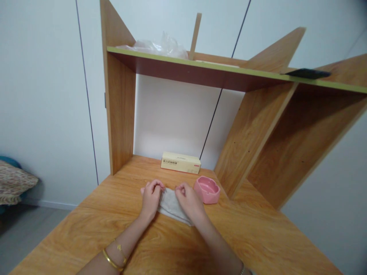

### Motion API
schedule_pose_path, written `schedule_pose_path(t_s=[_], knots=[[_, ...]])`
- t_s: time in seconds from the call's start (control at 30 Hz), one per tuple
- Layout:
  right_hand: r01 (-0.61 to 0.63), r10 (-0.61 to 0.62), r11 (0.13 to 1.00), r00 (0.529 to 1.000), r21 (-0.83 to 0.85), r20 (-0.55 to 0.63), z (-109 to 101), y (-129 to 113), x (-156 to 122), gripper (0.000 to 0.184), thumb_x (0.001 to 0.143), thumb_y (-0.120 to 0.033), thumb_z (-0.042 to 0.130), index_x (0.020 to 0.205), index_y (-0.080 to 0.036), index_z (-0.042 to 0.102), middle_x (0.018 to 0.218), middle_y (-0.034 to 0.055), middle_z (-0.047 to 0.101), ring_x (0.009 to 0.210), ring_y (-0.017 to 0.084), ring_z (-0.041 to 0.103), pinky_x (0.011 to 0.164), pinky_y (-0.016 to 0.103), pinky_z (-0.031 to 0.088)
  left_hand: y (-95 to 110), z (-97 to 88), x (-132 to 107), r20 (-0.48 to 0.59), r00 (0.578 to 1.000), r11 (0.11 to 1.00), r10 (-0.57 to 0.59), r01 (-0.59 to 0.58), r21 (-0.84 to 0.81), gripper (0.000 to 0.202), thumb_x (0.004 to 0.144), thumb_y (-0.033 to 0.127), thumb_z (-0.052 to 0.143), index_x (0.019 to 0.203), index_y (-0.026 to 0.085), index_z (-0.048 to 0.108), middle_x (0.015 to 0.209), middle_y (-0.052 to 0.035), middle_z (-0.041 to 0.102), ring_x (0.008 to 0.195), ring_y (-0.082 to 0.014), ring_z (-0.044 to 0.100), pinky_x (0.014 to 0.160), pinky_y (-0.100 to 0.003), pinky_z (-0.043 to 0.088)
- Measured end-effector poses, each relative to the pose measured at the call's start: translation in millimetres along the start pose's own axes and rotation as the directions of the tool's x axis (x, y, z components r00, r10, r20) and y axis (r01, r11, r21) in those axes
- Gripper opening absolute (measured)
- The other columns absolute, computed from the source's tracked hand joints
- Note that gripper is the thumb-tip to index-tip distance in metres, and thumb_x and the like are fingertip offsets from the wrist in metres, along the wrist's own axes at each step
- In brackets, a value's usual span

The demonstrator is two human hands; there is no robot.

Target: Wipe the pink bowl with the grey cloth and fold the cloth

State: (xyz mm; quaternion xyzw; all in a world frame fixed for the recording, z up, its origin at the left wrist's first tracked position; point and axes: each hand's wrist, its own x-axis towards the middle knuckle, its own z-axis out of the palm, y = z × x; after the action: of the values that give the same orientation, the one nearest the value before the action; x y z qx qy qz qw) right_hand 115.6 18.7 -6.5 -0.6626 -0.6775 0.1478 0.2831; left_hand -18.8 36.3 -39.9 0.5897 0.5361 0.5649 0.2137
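Note:
A light grey folded cloth (172, 206) lies on the wooden desk between my hands. My left hand (152, 196) pinches its far left corner, fingers curled. On the far right side, my right hand (187, 198) is closed over the cloth's edge and covers part of it. Just right of that hand sits a pink faceted bowl (207, 190), which looks like an ashtray. Behind the cloth, a long cream-coloured box (180, 163) with printed lettering lies near the back of the desk.
The wooden desk (155, 248) has an upright side panel (122, 114) at left and slanting dividers (255, 141) at right. Overhead runs a shelf (186, 67) bearing a clear plastic bag (160, 47) and a dark flat object (308, 73). A patterned cushion (15, 181) shows far left.

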Motion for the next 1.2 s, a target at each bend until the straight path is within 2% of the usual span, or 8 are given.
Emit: schedule_pose_path(t_s=[0.17, 0.33, 0.43, 0.53, 0.7, 0.93, 1.1, 1.2], knots=[[-0.111, 0.112, 0.994, 0.993, -0.020, 0.035, -29.8, 39.5, 8.2, 0.025, 0.082, -0.032, 0.040, 0.062, -0.019, 0.047, 0.066, 0.0014, 0.059, 0.066, 0.014, 0.053, 0.054, 0.022, 0.028, 6.2, -3.4, -2.2, 0.131, 0.991, 0.969, 0.028, -0.059, 0.241, 0.031, 0.077, 0.021, 0.033, 0.065, 0.022, 0.062, 0.070, 0.0011, 0.066, 0.078, -0.0202, 0.055, 0.079, -0.036, 0.030], [-0.177, 0.168, 0.984, 0.961, 0.025, 0.218, -22.5, 68.6, -0.7, 0.028, 0.078, -0.033, 0.048, 0.054, -0.020, 0.043, 0.048, -0.0022, 0.052, 0.046, 0.010, 0.047, 0.045, 0.020, 0.028, 5.2, -1.3, -2.7, 0.310, 0.951, 0.842, -0.021, -0.150, 0.519, 0.036, 0.082, 0.020, 0.031, 0.063, 0.021, 0.061, 0.079, -0.0016, 0.067, 0.083, -0.0217, 0.053, 0.074, -0.035, 0.027], [-0.218, 0.176, 0.973, 0.912, 0.074, 0.371, -17.1, 74.5, -5.8, 0.038, 0.080, -0.039, 0.041, 0.047, -0.021, 0.039, 0.037, -0.0039, 0.047, 0.031, 0.007, 0.035, 0.036, 0.019, 0.024, 4.9, -0.4, -2.6, 0.322, 0.946, 0.822, -0.029, -0.160, 0.546, 0.035, 0.083, 0.020, 0.032, 0.062, 0.019, 0.060, 0.078, -0.0032, 0.066, 0.082, -0.0219, 0.053, 0.073, -0.035, 0.027], [-0.227, 0.154, 0.966, 0.889, 0.123, 0.432, -15.7, 75.5, -7.2, 0.038, 0.079, -0.038, 0.041, 0.045, -0.020, 0.041, 0.038, -0.0043, 0.048, 0.028, 0.005, 0.029, 0.033, 0.019, 0.019, 6.4, -1.1, -2.1, 0.312, 0.950, 0.818, -0.027, -0.159, 0.553, 0.031, 0.084, 0.021, 0.033, 0.068, 0.020, 0.060, 0.082, -0.0029, 0.066, 0.084, -0.0217, 0.053, 0.071, -0.034, 0.026], [-0.193, 0.121, 0.973, 0.891, 0.125, 0.437, -31.8, 89.3, -7.7, 0.038, 0.073, -0.035, 0.048, 0.039, -0.018, 0.042, 0.033, -0.0054, 0.042, 0.031, 0.004, 0.026, 0.036, 0.018, 0.020, 6.4, -2.6, -1.0, 0.282, 0.959, 0.827, -0.018, -0.144, 0.544, 0.027, 0.086, 0.023, 0.034, 0.074, 0.021, 0.058, 0.086, -0.0018, 0.065, 0.087, -0.0208, 0.052, 0.071, -0.032, 0.026], [-0.217, 0.240, 0.971, 0.895, -0.102, 0.376, -88.4, 131.7, -3.8, 0.035, 0.067, -0.023, 0.050, 0.034, -0.018, 0.043, 0.031, -0.0044, 0.039, 0.031, 0.005, 0.029, 0.038, 0.020, 0.022, 2.2, 4.6, -4.4, 0.322, 0.947, 0.841, 0.005, -0.178, 0.511, 0.024, 0.085, 0.022, 0.035, 0.072, 0.020, 0.055, 0.082, -0.0010, 0.064, 0.084, -0.0202, 0.052, 0.070, -0.032, 0.026], [-0.259, 0.352, 0.912, 0.894, -0.319, 0.279, -102.5, 131.5, 1.3, 0.026, 0.063, -0.018, 0.053, 0.037, -0.017, 0.049, 0.037, 0.0004, 0.049, 0.040, 0.011, 0.047, 0.043, 0.021, 0.033, 3.9, 6.7, -7.9, 0.360, 0.933, 0.855, 0.014, -0.197, 0.479, 0.026, 0.085, 0.021, 0.034, 0.071, 0.021, 0.056, 0.084, -0.0009, 0.064, 0.084, -0.0202, 0.051, 0.071, -0.033, 0.028], [-0.281, 0.399, 0.847, 0.897, -0.451, 0.191, -102.5, 120.8, 1.7, 0.010, 0.061, -0.015, 0.055, 0.053, -0.015, 0.060, 0.055, 0.0068, 0.062, 0.059, 0.019, 0.060, 0.052, 0.025, 0.040, 5.2, 5.9, -8.0, 0.361, 0.932, 0.866, 0.011, -0.190, 0.463, 0.027, 0.085, 0.021, 0.033, 0.070, 0.020, 0.056, 0.084, -0.0014, 0.063, 0.085, -0.0204, 0.052, 0.072, -0.033, 0.029]])
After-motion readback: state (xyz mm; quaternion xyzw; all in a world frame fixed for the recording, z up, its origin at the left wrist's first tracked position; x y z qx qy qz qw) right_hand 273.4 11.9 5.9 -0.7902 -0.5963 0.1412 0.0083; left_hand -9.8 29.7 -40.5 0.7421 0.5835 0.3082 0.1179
